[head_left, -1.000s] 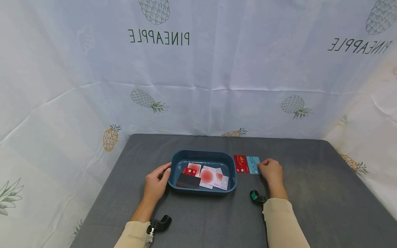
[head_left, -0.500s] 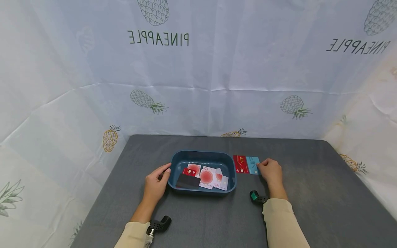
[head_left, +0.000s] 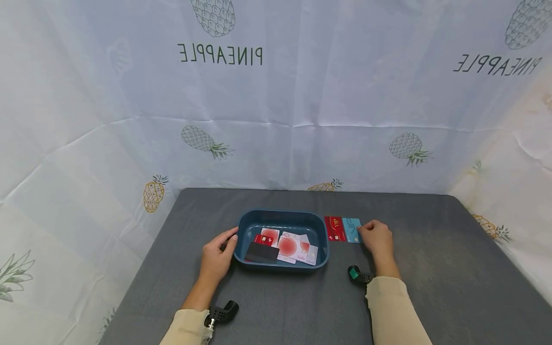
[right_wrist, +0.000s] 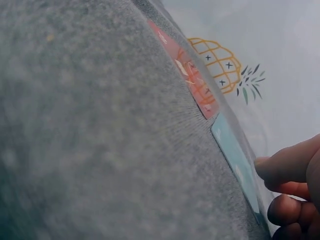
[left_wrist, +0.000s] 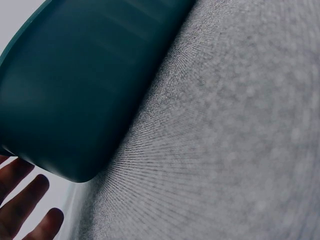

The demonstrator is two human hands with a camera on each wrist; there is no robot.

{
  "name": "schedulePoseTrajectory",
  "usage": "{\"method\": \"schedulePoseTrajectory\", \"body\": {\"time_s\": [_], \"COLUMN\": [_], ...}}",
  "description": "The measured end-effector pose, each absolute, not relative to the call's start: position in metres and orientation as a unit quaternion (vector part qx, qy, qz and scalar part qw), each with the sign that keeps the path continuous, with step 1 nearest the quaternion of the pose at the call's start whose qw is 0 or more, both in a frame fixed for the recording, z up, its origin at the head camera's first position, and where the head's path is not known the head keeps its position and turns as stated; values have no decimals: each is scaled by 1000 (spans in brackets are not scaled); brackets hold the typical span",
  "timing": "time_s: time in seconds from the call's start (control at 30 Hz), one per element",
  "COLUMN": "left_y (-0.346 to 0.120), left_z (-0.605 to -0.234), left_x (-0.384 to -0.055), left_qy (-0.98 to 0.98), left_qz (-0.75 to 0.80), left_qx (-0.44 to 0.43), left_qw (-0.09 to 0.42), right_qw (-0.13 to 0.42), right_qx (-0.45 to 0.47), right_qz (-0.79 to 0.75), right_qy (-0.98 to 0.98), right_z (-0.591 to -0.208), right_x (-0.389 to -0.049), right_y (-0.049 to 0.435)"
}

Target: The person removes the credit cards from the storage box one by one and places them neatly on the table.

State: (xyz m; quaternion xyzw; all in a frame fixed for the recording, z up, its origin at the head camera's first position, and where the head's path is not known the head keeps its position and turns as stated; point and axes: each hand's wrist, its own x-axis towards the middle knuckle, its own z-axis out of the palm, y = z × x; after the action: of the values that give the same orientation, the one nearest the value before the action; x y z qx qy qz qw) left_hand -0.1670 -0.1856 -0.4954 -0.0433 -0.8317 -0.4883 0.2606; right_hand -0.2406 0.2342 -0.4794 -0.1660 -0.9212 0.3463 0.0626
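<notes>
My left hand point(head_left: 217, 254) rests at the left end of a dark blue tray point(head_left: 284, 213), thumb and forefinger against its rim. In the left wrist view its other fingers point(left_wrist: 27, 197) are spread beside the tray's outer wall. White cards with red circles point(head_left: 288, 245), a red card point(head_left: 263, 239) and a black card point(head_left: 262, 252) lie inside the tray. Right of it, a red VIP card point(head_left: 335, 228) and a light blue card point(head_left: 352, 230) lie flat, side by side. My right hand point(head_left: 378, 238) pinches the blue card's right edge, its fingers bent.
A grey cloth covers the table point(head_left: 297, 306). White curtains point(head_left: 276, 96) with pineapple prints hang behind it and at both sides. Black wrist mounts point(head_left: 223, 312) stick out from both forearms.
</notes>
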Motion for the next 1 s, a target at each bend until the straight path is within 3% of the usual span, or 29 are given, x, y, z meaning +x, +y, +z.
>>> {"method": "schedulePoseTrajectory", "body": {"time_s": [0.37,0.6,0.8,1.0], "left_y": [-186,-186,-186,-186], "left_z": [-497,-497,-496,-496], "left_x": [-167,-166,-167,-168], "left_qy": [-831,-826,-827,-826], "left_qz": [-491,-500,-500,-503], "left_qx": [-45,-44,-39,-40], "left_qw": [259,258,253,252], "right_qw": [120,133,97,42], "right_qx": [-120,-15,105,143], "right_qz": [402,448,459,448], "right_qy": [-900,-884,-877,-882], "right_z": [-460,-438,-423,-428], "right_x": [-240,-232,-219,-211], "right_y": [216,175,141,116]}}
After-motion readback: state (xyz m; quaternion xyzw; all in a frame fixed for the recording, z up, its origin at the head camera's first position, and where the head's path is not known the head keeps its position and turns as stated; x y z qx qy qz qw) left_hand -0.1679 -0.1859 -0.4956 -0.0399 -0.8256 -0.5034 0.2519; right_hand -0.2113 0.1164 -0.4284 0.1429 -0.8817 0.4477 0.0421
